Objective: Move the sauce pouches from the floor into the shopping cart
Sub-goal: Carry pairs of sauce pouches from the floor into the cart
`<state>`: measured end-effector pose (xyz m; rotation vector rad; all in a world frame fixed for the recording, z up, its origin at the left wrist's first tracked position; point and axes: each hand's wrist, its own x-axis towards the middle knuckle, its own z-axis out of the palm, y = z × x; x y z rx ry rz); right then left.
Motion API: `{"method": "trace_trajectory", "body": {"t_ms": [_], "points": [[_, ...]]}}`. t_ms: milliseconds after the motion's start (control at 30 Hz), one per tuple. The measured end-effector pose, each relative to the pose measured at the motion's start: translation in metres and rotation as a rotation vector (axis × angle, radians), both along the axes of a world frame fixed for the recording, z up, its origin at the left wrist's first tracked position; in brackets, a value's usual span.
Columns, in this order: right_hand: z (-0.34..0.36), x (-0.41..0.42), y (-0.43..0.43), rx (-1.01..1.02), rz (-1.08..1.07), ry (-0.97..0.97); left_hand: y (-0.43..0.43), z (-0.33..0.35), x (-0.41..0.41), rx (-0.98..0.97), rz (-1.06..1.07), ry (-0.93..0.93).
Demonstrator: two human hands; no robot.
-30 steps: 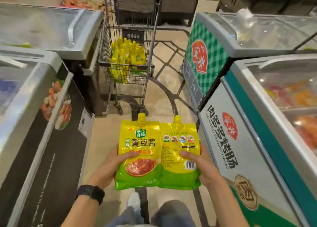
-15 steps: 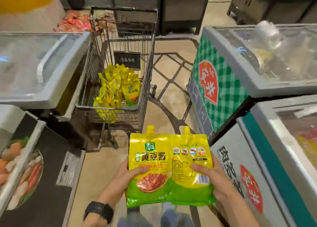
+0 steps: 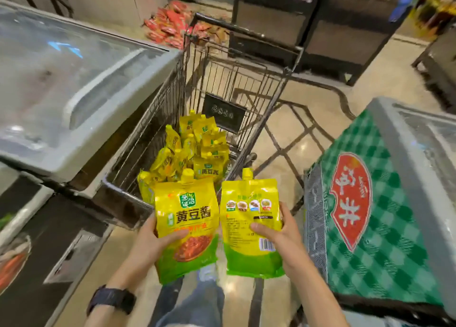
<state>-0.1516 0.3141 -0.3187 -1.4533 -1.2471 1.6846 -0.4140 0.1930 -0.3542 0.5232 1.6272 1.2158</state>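
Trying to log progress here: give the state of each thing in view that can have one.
shopping cart: partly filled.
pouches in cart: piled loosely.
left hand: grips the front-facing pouch, thumb across its label.
right hand: grips the back-facing pouch, thumb across it.
front-facing pouch: upright, capped, held near the shopping cart.
back-facing pouch: upright, capped, barcode side showing, apart from the other.
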Motion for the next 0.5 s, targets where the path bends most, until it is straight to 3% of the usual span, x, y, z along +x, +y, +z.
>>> {"method": "trace_trajectory", "body": {"t_ms": [267,500], "points": [[-0.004,-0.075,0.151,0.067,0.126,-0.094,0.115,-0.026,-0.041,-0.112,0.193,0.2],[-0.067,-0.19,0.274,0.096,0.357,-0.196,0.188,-0.071,-0.05,-0.325,0.382,0.31]]}}
